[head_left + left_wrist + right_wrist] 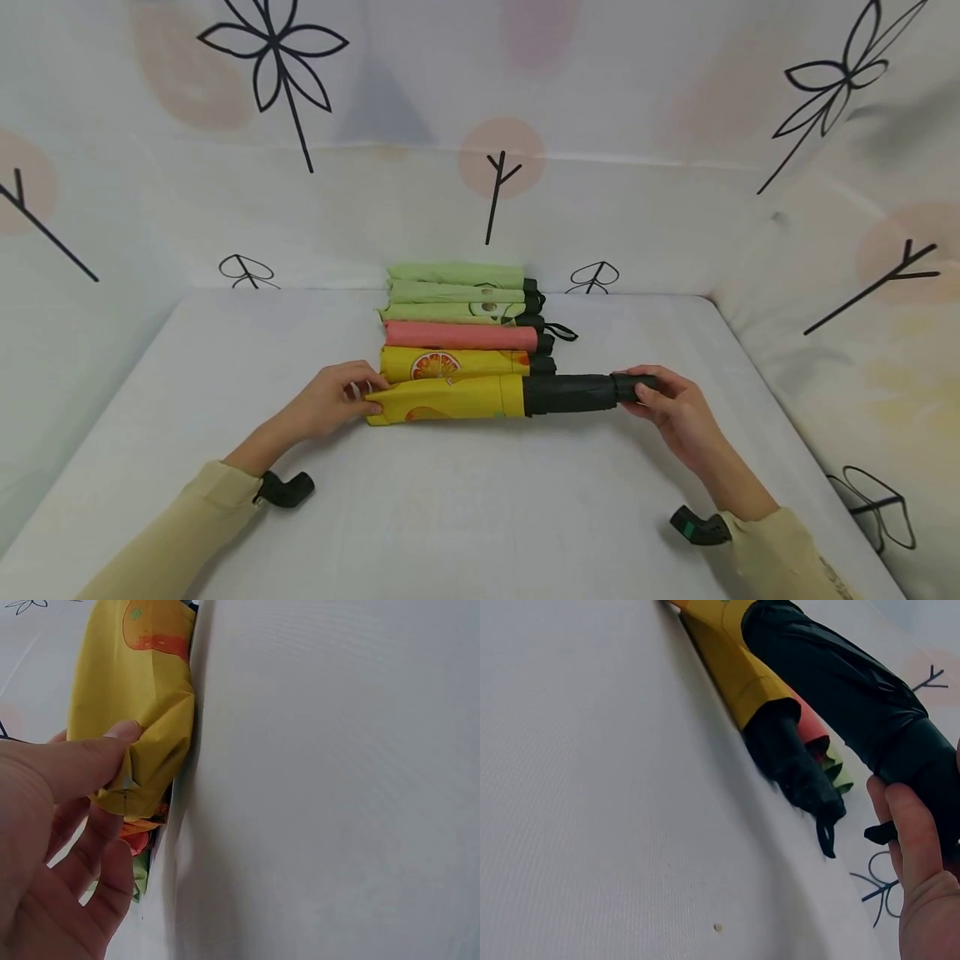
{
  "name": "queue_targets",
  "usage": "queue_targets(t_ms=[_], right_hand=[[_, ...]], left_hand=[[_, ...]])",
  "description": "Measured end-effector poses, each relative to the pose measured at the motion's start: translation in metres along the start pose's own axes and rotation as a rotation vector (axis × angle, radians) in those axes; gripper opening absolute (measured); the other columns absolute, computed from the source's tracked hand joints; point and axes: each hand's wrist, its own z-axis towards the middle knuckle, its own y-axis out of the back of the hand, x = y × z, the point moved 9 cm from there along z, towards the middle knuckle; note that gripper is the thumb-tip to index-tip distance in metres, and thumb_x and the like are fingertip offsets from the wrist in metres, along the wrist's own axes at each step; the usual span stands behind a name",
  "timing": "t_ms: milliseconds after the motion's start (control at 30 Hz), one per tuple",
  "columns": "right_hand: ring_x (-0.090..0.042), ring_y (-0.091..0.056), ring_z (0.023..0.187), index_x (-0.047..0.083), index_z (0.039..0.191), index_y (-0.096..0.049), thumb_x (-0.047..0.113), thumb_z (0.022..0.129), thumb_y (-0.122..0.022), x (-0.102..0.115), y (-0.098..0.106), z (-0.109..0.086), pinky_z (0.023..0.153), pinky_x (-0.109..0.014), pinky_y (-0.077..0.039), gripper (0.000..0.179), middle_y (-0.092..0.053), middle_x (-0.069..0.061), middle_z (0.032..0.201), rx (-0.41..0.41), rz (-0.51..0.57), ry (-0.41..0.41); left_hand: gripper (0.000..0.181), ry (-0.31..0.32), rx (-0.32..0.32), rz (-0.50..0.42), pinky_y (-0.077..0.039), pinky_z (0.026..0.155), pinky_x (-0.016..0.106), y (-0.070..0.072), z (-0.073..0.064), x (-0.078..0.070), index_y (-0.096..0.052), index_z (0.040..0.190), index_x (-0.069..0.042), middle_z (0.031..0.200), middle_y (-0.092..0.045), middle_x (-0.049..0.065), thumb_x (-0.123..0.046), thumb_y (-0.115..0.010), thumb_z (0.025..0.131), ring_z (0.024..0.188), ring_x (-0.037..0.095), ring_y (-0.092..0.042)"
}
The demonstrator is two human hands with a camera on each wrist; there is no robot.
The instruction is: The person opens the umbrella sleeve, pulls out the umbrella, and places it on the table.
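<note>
Partly inside yellow sleeve (472, 398), black umbrella (570, 394)

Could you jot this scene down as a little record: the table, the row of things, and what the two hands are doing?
Surface: white table
Left hand: pinches the left end of the front yellow sleeve
Right hand: holds the black part sticking out of it
Row behind: another yellow roll, one red roll, three green rolls
</note>
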Motion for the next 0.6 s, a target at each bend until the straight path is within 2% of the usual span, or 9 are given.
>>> queue_targets(t_ms=[400, 600], right_hand=[[-0.017, -0.069, 0.100, 0.004, 0.113, -0.071, -0.010, 0.101, -0.047, 0.009, 0.011, -0.008, 0.084, -0.032, -0.056, 0.030, -0.070, -0.005, 0.113, -0.002, 0.061, 0.033], [-0.019, -0.069, 0.100, 0.001, 0.114, -0.070, -0.011, 0.101, -0.044, 0.011, 0.013, -0.011, 0.085, -0.032, -0.055, 0.031, -0.068, -0.008, 0.113, 0.027, 0.125, 0.047]], left_hand=[[0.027, -0.074, -0.021, -0.046, -0.050, 0.066, 0.027, 0.003, -0.001, -0.005, -0.072, 0.108, -0.017, 0.097, -0.065, -0.007, -0.006, -0.080, 0.084, 0.083, 0.013, -0.058], [0.023, -0.041, -0.026, -0.059, -0.050, 0.067, 0.027, 0.003, -0.003, -0.003, -0.073, 0.108, -0.017, 0.097, -0.065, -0.007, -0.013, -0.079, 0.086, 0.083, 0.014, -0.058]])
